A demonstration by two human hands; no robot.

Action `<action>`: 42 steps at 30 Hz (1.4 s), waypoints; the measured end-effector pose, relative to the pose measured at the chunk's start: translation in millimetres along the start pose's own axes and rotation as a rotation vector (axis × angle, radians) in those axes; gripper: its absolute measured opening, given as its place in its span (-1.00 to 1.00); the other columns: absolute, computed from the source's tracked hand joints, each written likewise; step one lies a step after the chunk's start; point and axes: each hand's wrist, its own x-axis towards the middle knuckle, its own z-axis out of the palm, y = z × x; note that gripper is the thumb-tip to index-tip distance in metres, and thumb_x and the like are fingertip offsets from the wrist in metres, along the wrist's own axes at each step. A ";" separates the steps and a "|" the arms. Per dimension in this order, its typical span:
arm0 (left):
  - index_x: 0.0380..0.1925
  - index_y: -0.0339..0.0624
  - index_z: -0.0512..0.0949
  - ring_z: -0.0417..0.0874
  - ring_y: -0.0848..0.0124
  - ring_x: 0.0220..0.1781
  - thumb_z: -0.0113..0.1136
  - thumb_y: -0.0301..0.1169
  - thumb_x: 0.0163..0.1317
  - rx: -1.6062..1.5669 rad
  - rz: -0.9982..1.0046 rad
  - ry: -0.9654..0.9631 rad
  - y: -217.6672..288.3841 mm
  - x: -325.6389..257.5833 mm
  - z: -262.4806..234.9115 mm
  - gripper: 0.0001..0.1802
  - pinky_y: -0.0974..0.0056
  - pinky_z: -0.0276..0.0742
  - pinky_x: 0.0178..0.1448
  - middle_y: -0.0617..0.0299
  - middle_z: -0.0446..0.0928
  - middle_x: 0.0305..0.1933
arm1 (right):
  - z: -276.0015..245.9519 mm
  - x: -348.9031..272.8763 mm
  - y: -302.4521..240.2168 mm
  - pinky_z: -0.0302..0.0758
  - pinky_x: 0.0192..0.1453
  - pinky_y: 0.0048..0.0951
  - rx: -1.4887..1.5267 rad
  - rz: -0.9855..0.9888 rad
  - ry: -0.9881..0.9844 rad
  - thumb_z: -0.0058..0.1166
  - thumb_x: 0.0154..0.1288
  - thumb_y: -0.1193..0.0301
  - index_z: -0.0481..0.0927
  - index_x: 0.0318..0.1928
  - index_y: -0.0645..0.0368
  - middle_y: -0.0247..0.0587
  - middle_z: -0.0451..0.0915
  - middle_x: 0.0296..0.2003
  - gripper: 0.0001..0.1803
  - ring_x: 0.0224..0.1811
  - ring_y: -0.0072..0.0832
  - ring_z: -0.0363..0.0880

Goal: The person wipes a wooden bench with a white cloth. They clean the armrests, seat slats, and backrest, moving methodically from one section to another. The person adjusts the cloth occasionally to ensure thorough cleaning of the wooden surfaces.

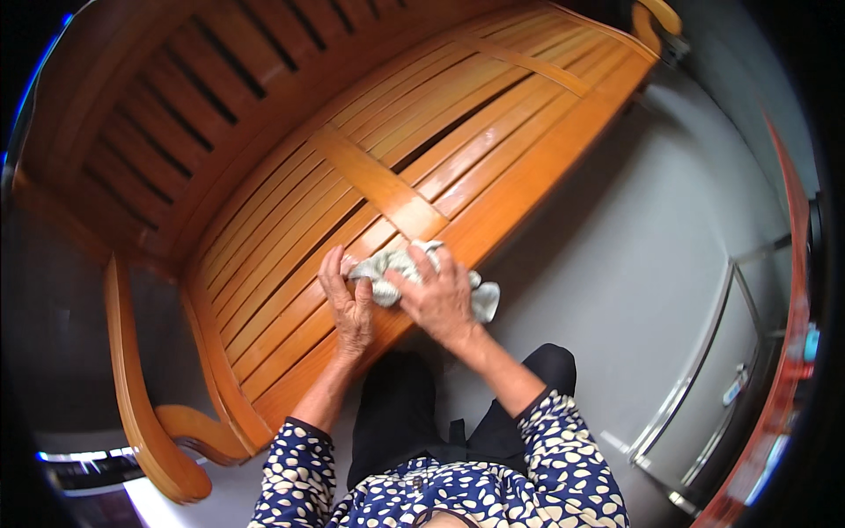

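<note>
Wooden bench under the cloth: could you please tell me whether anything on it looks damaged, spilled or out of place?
Nothing stands out. The wooden bench has even, unbroken slats with a glossy finish. Both hands, left hand and right hand, press a crumpled grey cloth at the seat's front edge.

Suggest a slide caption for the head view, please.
Both hands, left and right, press a grey cloth on a wooden bench.

Bright, even light; glare streaks the glossy wooden bench (493, 114) slats; fisheye bends edges, corners fall black, rim slightly blurred.

A home, by its varnished slatted wooden bench (387, 176) standing on a smooth grey floor (634, 264).
</note>
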 end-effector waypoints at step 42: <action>0.41 -0.06 0.07 -0.12 0.00 0.53 0.12 0.09 0.20 0.859 -0.249 -0.189 -51.6 -76.5 -157.2 -0.12 -0.16 -0.26 0.51 -0.08 -0.06 0.47 | 96.5 128.0 -1.0 0.25 0.03 -0.10 -0.340 -0.099 0.189 0.03 0.18 0.39 0.57 0.05 0.01 0.03 0.38 0.05 -0.62 0.07 -0.09 0.31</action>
